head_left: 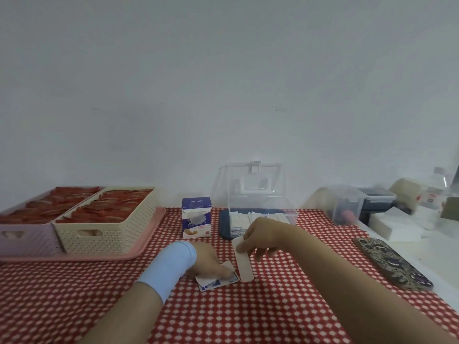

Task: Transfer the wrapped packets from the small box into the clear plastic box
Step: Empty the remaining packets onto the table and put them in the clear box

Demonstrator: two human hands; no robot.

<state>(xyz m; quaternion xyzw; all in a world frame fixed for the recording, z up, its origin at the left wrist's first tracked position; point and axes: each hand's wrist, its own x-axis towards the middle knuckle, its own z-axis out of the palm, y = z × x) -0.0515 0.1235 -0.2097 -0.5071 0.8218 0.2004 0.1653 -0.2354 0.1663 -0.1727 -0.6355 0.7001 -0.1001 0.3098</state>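
The right hand [260,234] pinched a wrapped packet [244,265] over the checked tablecloth [273,309], in front of the open clear plastic box [258,202]; the left hand [207,260], fingers curled, held a small box [214,283] down.

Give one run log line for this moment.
right hand: pinches one wrapped packet | left hand: touches packets on tablecloth | clear plastic box: lid open
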